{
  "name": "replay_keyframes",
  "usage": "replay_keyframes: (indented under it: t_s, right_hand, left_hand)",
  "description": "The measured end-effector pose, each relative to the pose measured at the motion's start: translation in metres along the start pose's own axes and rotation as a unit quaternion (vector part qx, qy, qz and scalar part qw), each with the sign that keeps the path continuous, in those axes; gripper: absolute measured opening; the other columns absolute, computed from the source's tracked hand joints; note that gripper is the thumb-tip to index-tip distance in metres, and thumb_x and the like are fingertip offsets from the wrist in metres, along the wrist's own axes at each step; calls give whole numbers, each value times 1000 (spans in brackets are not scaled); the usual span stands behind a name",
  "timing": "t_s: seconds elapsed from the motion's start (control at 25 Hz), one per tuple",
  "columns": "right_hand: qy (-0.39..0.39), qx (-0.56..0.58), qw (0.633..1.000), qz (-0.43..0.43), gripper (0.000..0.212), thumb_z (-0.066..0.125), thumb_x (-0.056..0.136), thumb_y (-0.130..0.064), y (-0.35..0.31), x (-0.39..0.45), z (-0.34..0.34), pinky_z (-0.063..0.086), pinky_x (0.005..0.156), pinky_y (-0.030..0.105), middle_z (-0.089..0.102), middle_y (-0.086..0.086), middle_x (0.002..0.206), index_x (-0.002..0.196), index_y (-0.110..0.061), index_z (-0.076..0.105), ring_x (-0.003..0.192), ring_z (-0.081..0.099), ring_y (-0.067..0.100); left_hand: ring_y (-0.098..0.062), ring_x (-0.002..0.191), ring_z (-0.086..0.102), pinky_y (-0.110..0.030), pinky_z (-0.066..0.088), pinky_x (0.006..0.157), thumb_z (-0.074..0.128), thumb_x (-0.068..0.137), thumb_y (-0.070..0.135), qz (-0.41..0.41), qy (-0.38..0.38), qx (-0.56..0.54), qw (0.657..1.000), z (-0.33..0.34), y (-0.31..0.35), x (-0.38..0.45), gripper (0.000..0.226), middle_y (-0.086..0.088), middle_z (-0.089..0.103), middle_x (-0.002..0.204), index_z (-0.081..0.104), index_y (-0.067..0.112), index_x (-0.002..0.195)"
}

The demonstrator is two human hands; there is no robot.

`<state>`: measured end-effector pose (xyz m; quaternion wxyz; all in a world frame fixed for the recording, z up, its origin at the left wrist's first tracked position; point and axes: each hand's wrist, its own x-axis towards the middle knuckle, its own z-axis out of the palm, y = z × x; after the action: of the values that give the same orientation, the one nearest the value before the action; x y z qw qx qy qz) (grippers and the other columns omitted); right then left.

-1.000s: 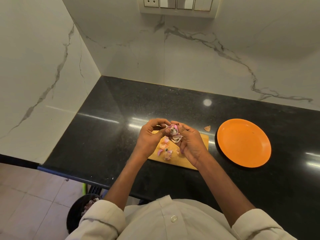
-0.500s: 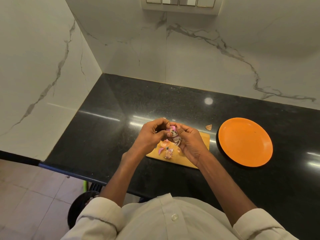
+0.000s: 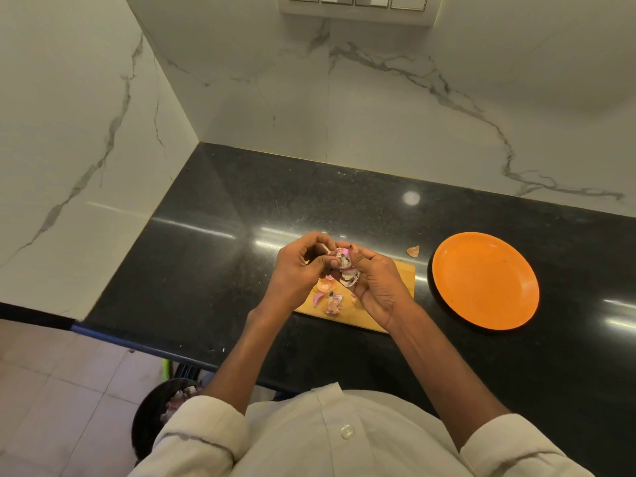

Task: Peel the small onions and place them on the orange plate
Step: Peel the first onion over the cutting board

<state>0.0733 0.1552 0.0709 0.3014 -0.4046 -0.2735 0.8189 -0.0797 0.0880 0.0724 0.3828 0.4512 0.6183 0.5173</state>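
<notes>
Spanning the frame from the marble corner to the right edge, the black worktop [image 3: 213, 270] carries everything in play, and its layout is as it was a second ago. Toward the right edge sits the orange plate [image 3: 485, 280], bare, with no onion on it yet. Nearer the front edge lies the wooden cutting board [image 3: 402, 273], strewn with loose pink and papery peels [image 3: 330, 301]; one stray scrap of skin [image 3: 413, 251] rests on the worktop between board and plate.

Over the board the left hand [image 3: 296, 270] and right hand [image 3: 378, 287] are pressed together on one small onion [image 3: 344, 259], fingertips pinched at its top. Compared with a second ago the hands have closed in tighter and the thumbs have worked round the bulb; a curl of whitish skin [image 3: 349, 278] hangs loose beneath it, touching the right palm. Judging from this, the peeling of this onion is mid-way: pink flesh shows, but dark, dry patches cling on. The plate step has not begun. Other unpeeled onions I cannot make out.
</notes>
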Motion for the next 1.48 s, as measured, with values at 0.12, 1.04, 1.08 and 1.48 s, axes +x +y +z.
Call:
replay_keyframes:
  t_s: [0.12, 1.04, 1.08, 1.48]
  right_hand:
    - [13, -28, 999, -31, 26, 62, 102, -10, -1, 1, 4, 63, 90, 42, 74, 22, 121, 123, 1, 71, 113, 73, 33]
    - [48, 59, 996, 48, 28, 64, 99, -2, -9, -6, 7, 65, 87, 40, 72, 26, 123, 126, 3, 68, 111, 74, 36]
    - [44, 51, 997, 45, 28, 65, 99, -1, -9, -6, 6, 65, 86, 39, 73, 25, 121, 126, 3, 68, 110, 75, 35]
    - [61, 156, 980, 109, 18, 55, 102, 1, -8, -3, 8, 64, 87, 45, 67, 30, 126, 114, 6, 68, 112, 69, 41]
  left_hand:
    - [-28, 85, 76, -38, 65, 76, 77, 93, 4, 5, 41, -24, 999, -1, 0, 0, 21, -12, 74, 88, 75, 14, 112]
    - [-21, 85, 70, -35, 62, 80, 75, 92, -1, -10, 22, -42, 999, -6, -5, 3, 27, -23, 68, 98, 71, 9, 116]
    - [-27, 87, 72, -39, 63, 81, 77, 90, 0, -8, 17, -37, 999, -7, -6, 4, 27, -22, 70, 96, 73, 11, 116]
    - [-18, 86, 72, -30, 61, 82, 70, 87, -14, 22, 48, -55, 997, -1, -8, 5, 16, -8, 76, 86, 77, -2, 94]
